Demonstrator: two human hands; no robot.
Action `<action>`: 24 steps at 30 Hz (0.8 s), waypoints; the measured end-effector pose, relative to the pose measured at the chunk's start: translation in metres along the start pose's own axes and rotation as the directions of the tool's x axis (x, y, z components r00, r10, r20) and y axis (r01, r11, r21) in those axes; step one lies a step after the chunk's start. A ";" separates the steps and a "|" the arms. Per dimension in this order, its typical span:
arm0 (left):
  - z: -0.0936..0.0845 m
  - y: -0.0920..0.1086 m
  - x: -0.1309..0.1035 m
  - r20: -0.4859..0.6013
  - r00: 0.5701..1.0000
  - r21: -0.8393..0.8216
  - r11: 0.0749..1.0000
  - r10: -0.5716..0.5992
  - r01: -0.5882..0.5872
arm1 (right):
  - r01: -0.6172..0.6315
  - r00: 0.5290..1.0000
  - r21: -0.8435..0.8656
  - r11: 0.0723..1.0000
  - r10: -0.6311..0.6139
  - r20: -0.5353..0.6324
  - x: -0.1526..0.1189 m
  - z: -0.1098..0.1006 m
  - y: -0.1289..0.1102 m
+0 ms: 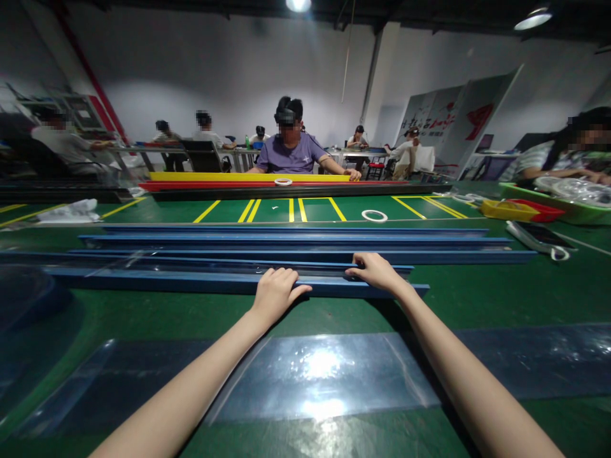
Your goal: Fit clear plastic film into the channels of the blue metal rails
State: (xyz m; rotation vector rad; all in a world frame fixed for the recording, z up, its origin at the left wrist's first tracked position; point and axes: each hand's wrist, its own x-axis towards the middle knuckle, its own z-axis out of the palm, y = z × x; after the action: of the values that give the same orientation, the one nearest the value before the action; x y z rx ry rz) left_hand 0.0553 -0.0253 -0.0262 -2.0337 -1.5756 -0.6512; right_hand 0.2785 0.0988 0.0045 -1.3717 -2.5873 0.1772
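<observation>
A long blue channel strip (191, 282) lies across the table in front of me, its trough facing up. My left hand (277, 294) is hooked over its near wall, fingers inside the trough and thumb stretched along the outside. Farther right, my right hand (377, 272) curls its fingers and thumb around the far wall of the same strip; the fingertips are partly hidden. Clear film shines inside the trough. Under my forearms, a wide clear plastic sheet (353, 375) lies flat and reflects the lamps.
More blue channel strips (296, 243) lie parallel behind. Beyond are yellow, red and black strips (258, 177), with a person seated behind them. A white ring (375, 216) rests on the green table (477, 292). At right are a phone (541, 236) and coloured trays (510, 210).
</observation>
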 end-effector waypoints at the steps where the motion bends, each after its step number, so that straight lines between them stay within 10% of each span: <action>1: 0.000 0.000 0.000 0.000 1.000 0.008 1.000 0.001 -0.001 | 0.002 1.000 0.000 1.000 -0.002 -0.002 0.000 0.000 0.000; 24: 0.000 0.002 -0.001 0.027 0.998 0.086 0.995 0.048 -0.050 | 0.061 0.996 -0.137 0.989 -0.052 0.066 -0.003 -0.010 -0.011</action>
State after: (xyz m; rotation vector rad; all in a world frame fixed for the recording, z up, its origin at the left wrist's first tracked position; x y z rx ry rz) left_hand 0.0572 -0.0264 -0.0265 -2.0169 -1.5351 -0.5323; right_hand 0.2742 0.0900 0.0162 -1.3555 -2.7327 0.0312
